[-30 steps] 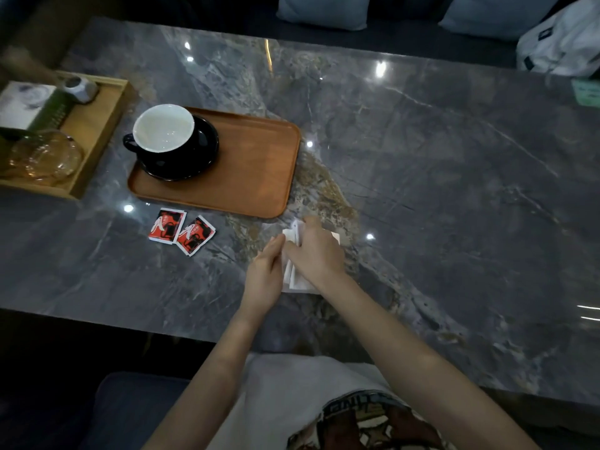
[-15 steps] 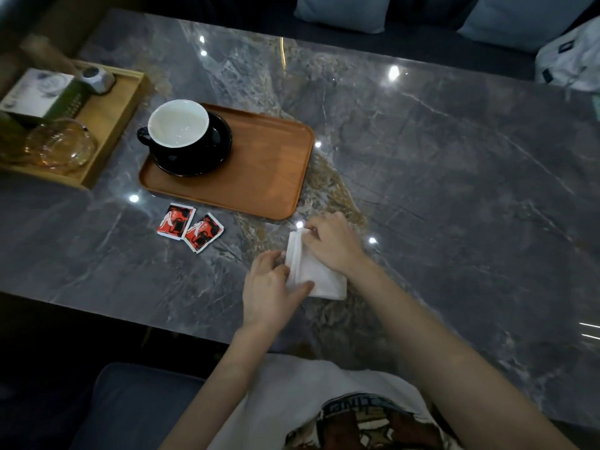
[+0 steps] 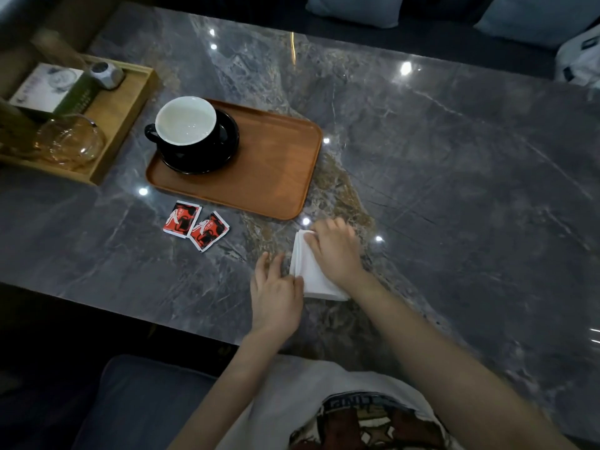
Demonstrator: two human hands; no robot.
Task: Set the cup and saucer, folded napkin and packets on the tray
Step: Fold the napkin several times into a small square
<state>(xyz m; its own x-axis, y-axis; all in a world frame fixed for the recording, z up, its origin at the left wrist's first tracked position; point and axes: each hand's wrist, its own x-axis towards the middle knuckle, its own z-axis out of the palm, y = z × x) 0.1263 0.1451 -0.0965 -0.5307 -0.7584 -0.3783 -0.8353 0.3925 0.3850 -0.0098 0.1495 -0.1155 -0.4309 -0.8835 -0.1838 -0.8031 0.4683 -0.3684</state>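
A black cup with a white inside (image 3: 185,125) stands on a black saucer (image 3: 224,151) at the left end of the brown tray (image 3: 276,170). Two red packets (image 3: 195,225) lie on the marble table just in front of the tray. A white napkin (image 3: 311,274), folded, lies flat on the table to the right of the packets. My right hand (image 3: 336,248) presses down on its far part, fingers curled over the top edge. My left hand (image 3: 276,287) rests at its left edge, thumb touching the paper, fingers spread on the table.
A lighter wooden tray (image 3: 123,125) at the far left holds a box (image 3: 52,89), a glass lid (image 3: 68,141) and a small grey object (image 3: 107,74). The table's front edge runs close to my body. Cushions (image 3: 354,8) and a white bag (image 3: 581,63) lie behind the table.
The napkin went from half raised between both hands to lying flat and folded. My left hand slid down to its left edge while the right hand stayed pressing on it.
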